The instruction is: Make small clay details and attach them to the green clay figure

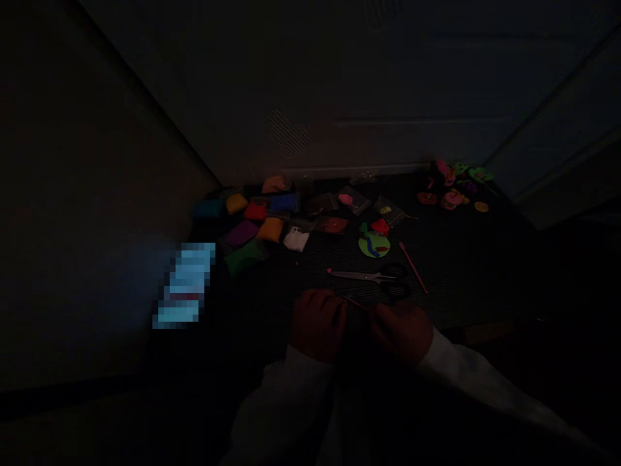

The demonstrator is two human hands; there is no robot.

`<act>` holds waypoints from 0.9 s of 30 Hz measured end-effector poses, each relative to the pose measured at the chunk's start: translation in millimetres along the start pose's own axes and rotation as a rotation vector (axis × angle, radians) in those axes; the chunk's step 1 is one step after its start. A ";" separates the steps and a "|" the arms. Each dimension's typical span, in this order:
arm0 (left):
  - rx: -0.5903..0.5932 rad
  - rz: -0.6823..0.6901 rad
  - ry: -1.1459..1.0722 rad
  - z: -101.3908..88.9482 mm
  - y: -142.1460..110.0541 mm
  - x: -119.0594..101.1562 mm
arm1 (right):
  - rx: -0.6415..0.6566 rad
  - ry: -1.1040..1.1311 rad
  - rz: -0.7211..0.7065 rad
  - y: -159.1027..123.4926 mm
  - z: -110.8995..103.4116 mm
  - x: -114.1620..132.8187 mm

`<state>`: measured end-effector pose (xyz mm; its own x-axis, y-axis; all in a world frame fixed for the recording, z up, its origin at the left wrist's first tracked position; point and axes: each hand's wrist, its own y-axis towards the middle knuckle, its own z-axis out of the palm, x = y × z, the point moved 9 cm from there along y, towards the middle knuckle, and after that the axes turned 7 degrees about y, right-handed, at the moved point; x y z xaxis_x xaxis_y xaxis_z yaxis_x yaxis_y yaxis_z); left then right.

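Observation:
The scene is very dark. My left hand [319, 325] is closed at the table's front, its fingers curled; what they hold, if anything, is hidden. Beside it my right hand [403, 329] is closed on a thin reddish stick [356, 302], whose far end reaches the left fingertips. Just beyond both hands lie scissors [366, 276] with dark handles, a tiny pink bit at their tip. A pink modelling tool [414, 268] rests to their right. Behind the scissors is a green clay disc [374, 245] with blue and red pieces on it and a red piece at its edge.
Bags of coloured clay, among them a green bag [244, 257], an orange bag [270, 229] and a white bag [296, 239], cover the table's left and middle. Small clay figures [451, 184] stand at the back right. A bright blurred screen [187, 285] is at the left edge.

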<state>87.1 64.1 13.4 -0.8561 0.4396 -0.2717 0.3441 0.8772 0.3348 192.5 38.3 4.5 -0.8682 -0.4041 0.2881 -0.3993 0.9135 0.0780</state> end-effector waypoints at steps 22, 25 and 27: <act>-0.109 -0.022 0.109 -15.7 17.1 51.5 | -0.163 0.020 -0.187 -1.8 -34.3 -10.1; -0.134 -0.026 0.006 -26.9 17.1 44.8 | -0.168 -0.022 -0.240 -0.7 -37.1 -7.8; -0.118 -0.029 -0.118 -33.6 18.5 36.9 | -0.185 -0.044 -0.298 0.0 -40.7 -4.5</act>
<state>48.9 90.1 39.9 -0.8111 0.4406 -0.3846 0.2666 0.8639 0.4273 208.4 42.0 42.0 -0.7353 -0.6519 0.1854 -0.5801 0.7468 0.3253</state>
